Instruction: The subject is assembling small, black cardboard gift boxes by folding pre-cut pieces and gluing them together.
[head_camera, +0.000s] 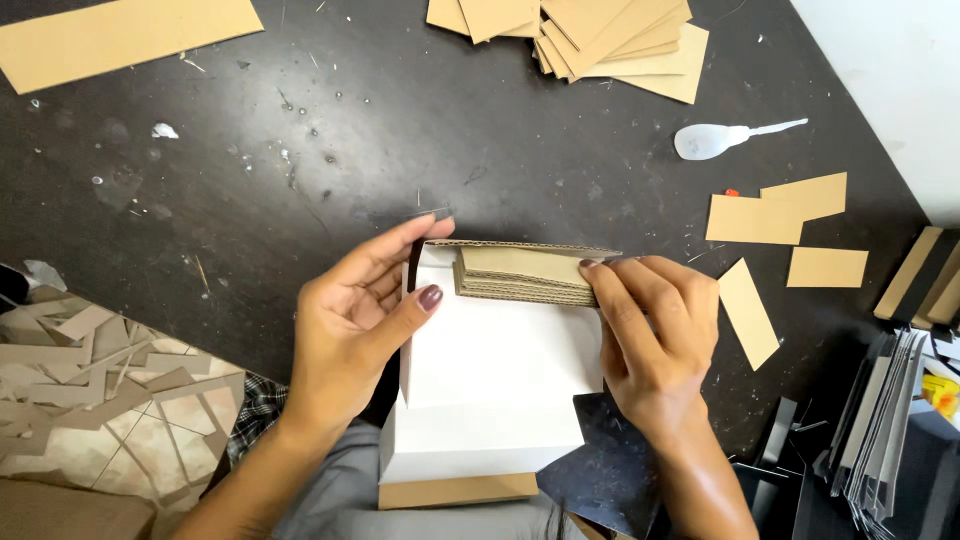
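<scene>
On the dark bench (330, 130), a stack of tan cardboard pieces (600, 35) lies well beyond the hands, a clear glue bottle (715, 140) beyond the right one, cardboard scraps (90, 390) left of them.

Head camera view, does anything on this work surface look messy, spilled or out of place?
Yes. The dark tabletop is speckled with pale dried spots and bits of debris, mostly at upper left. A small clear squeeze bottle lies on its side. Cardboard offcuts lie heaped at lower left. Both hands, left and right, hold the white box squarely.
</scene>
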